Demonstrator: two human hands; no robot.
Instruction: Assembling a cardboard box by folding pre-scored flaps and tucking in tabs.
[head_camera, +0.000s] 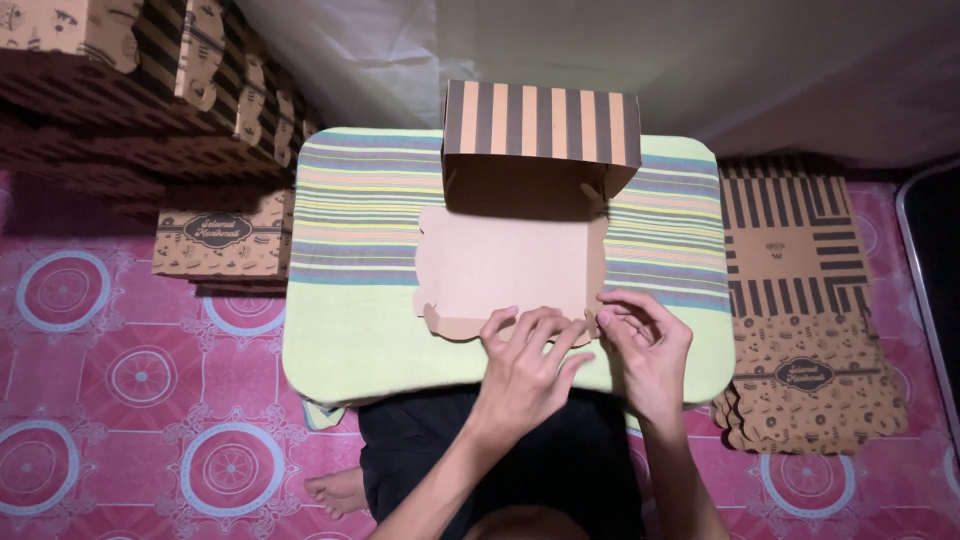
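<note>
Both your hands sit at the near edge of the half-folded brown cardboard box (510, 262) on the striped cloth-covered worktop (360, 330). Your left hand (527, 365) lies loosely spread, fingertips pressing the front flap; your right hand (648, 345) pinches its corner, wrist bent inward.

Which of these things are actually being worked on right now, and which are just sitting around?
In hand:
- left hand and right hand, both at the near edge of the half-folded cardboard box
- striped cloth-covered table under it

Lying about:
- pile of flat box blanks, to the right
- folded boxes stacked, to the left
- pink patterned floor mat
</note>
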